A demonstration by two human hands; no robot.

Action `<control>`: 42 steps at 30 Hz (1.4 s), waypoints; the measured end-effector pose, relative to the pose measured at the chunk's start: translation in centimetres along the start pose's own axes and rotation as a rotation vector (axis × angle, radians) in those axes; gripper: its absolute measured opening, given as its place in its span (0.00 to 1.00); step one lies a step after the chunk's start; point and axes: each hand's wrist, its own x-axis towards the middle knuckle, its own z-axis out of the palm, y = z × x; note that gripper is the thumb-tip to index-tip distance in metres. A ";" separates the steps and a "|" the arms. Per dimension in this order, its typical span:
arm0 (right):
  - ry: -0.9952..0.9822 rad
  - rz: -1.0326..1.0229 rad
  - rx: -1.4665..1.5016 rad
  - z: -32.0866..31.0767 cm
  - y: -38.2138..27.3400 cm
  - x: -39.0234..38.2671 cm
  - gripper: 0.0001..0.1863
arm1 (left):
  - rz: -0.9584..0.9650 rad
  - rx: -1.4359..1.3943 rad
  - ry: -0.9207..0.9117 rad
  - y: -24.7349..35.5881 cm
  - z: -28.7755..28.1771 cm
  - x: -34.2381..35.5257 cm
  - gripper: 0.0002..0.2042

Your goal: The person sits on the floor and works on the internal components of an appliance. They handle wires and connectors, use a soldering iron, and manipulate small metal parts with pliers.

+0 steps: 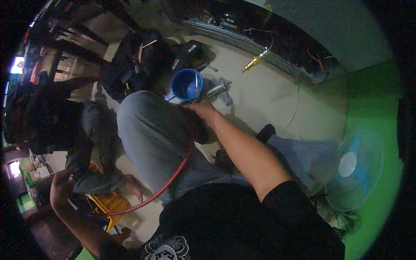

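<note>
My right hand (200, 108) reaches forward past my bent knee, its fingers curled just below a blue plastic dipper (187, 85). What the fingers close on is hidden by shadow and the dipper. A pale thin strip shows inside the dipper, and its handle points toward my knee. A red hose (167, 184) runs from the lower left across my leg and disappears near my right wrist. Beside the dipper, a silver cylindrical tool (219, 89) lies by a grey cloth (226, 98). My left arm (76, 219) bends out to the left; the fingers of its hand cannot be made out.
A long opened appliance (260, 41) spans the far side, with a brass fitting (252, 64) sticking out of it. Black bags (138, 56) sit far left. Another person in grey trousers (93, 182) is at left, near a yellow crate (110, 203). A fan (348, 164) stands right.
</note>
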 end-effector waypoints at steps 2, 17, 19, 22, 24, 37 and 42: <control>0.043 -0.131 -0.155 1.2 -1.2 1.0 0.25 | -0.067 0.036 -0.023 -0.6 0.3 0.1 0.12; -0.079 0.062 -0.076 3.8 -2.9 2.0 0.22 | 0.321 -0.371 -0.236 6.7 5.2 -0.9 0.13; -0.113 -0.012 -0.144 4.1 -4.1 1.9 0.18 | 0.371 -0.394 -0.247 6.6 6.3 -1.1 0.14; -0.113 -0.242 -0.413 4.5 -6.0 -0.9 0.17 | 0.492 -0.538 -0.208 7.4 8.2 -0.4 0.13; -0.144 -0.385 -0.271 3.3 -7.1 -4.8 0.17 | 0.618 -0.760 -0.175 8.8 9.9 0.5 0.15; -0.359 -0.882 0.015 -1.1 -6.9 -22.0 0.17 | 1.115 -1.037 -0.710 26.4 23.1 -1.5 0.13; -0.327 -0.976 -0.074 -1.5 -6.8 -22.3 0.15 | 1.287 -0.986 -0.435 27.5 23.9 -2.4 0.12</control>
